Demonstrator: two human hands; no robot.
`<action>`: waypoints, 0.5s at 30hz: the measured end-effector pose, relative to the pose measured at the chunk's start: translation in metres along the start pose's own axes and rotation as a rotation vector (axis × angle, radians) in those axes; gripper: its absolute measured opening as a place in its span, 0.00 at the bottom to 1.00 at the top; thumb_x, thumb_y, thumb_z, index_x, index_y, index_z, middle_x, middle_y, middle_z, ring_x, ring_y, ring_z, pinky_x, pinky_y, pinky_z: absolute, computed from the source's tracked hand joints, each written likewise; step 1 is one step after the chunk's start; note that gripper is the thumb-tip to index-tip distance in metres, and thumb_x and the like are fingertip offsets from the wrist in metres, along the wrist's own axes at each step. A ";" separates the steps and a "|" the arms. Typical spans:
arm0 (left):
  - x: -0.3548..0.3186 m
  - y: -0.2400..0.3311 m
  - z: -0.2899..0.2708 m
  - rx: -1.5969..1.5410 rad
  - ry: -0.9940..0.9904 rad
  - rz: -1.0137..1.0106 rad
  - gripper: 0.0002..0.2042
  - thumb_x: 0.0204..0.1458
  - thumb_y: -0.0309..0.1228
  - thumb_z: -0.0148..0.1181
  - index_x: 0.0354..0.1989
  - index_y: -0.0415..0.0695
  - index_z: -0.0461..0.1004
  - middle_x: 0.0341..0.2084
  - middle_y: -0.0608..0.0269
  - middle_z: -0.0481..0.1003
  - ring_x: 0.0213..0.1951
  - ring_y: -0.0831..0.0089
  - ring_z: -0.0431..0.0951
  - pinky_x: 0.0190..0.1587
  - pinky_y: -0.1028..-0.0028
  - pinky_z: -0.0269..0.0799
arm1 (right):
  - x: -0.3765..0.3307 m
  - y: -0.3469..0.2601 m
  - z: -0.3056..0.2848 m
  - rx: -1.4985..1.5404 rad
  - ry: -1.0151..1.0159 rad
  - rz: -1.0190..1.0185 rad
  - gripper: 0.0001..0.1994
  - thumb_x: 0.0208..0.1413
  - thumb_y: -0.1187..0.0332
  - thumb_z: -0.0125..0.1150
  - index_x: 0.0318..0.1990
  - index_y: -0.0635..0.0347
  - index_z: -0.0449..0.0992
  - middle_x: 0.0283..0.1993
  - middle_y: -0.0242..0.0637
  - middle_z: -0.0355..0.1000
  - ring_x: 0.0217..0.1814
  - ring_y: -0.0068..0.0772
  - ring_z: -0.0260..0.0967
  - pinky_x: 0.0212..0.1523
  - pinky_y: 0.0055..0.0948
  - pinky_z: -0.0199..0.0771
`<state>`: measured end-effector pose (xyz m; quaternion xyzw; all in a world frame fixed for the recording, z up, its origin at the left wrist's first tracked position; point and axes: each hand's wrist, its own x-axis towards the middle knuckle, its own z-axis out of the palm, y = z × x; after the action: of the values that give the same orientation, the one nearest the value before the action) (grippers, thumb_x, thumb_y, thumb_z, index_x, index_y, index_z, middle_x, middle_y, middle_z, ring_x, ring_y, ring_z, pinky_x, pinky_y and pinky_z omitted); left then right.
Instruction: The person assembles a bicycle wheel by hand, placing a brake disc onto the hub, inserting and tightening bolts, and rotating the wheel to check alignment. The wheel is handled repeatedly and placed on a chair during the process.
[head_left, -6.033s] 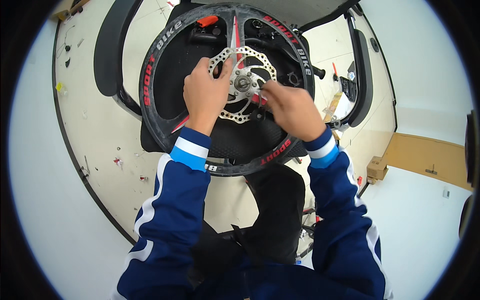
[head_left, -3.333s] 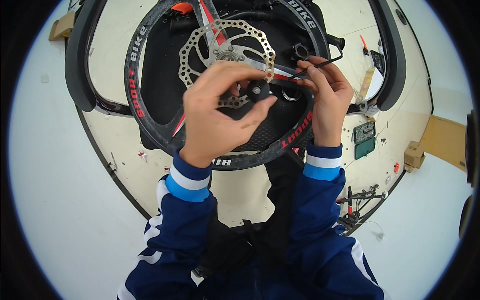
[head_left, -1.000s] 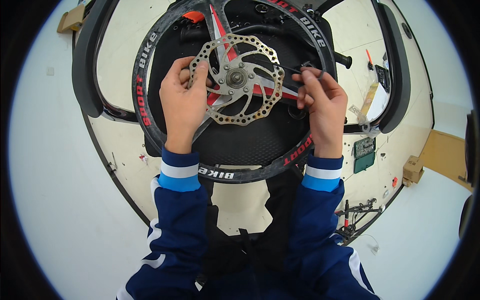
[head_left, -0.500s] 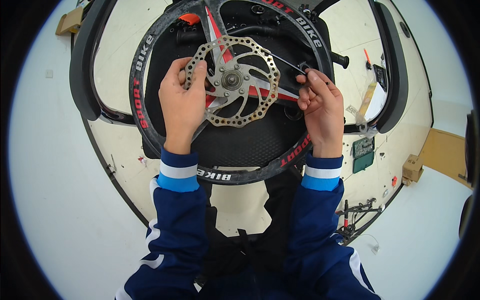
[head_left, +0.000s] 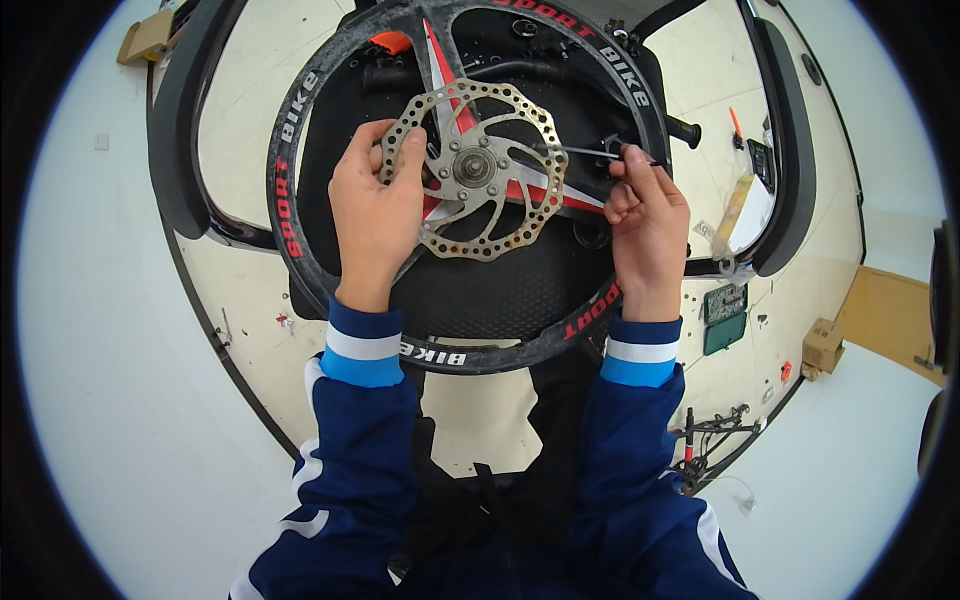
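Note:
A black bicycle wheel (head_left: 283,190) with red-and-white spokes lies flat in front of me. At its centre sits a silver brake disc (head_left: 492,246), drilled with holes and bolted round the hub (head_left: 474,167). My left hand (head_left: 378,210) pinches the disc's left rim, thumb on top and fingers curled beneath. Between thumb and fingers, my right hand (head_left: 645,215) holds a thin metal rod-like tool (head_left: 592,153). The tool points left, its far end over or near the disc's right rim; contact cannot be made out.
Under the wheel is a black chair seat (head_left: 480,295), flanked by a left armrest (head_left: 180,130) and a right armrest (head_left: 790,150). An orange piece (head_left: 391,42) and a black handlebar (head_left: 683,131) lie on the seat. Rightward on the floor are a green tool case (head_left: 725,320) and a cardboard box (head_left: 823,346).
The tool has swung from a slant to nearly level, its far end lower on the disc's right side. Wheel and disc appear slightly right and lower; my left hand keeps its hold.

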<state>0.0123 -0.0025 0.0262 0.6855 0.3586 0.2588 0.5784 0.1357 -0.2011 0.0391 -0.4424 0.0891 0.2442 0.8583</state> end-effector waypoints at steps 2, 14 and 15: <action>-0.001 -0.001 -0.001 0.012 0.001 0.002 0.14 0.59 0.32 0.61 0.45 0.32 0.74 0.24 0.60 0.80 0.26 0.83 0.76 0.31 0.79 0.70 | 0.000 0.002 0.000 -0.017 -0.019 -0.023 0.11 0.62 0.64 0.63 0.44 0.63 0.77 0.29 0.30 0.72 0.21 0.15 0.54 0.22 0.17 0.56; -0.003 0.004 0.000 0.027 0.003 0.014 0.14 0.59 0.32 0.60 0.45 0.32 0.74 0.25 0.58 0.81 0.27 0.81 0.77 0.31 0.78 0.71 | 0.000 0.005 0.003 -0.010 -0.040 -0.064 0.09 0.63 0.65 0.61 0.33 0.59 0.75 0.19 0.22 0.59 0.18 0.13 0.49 0.20 0.18 0.49; -0.003 0.004 0.000 0.024 0.004 0.014 0.14 0.59 0.32 0.60 0.45 0.32 0.74 0.25 0.59 0.81 0.27 0.81 0.77 0.31 0.78 0.71 | 0.000 0.005 0.002 -0.032 -0.029 -0.072 0.09 0.64 0.64 0.61 0.33 0.58 0.75 0.18 0.22 0.58 0.17 0.13 0.48 0.19 0.18 0.48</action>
<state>0.0115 -0.0051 0.0308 0.6945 0.3578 0.2597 0.5676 0.1331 -0.1965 0.0364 -0.4554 0.0569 0.2208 0.8606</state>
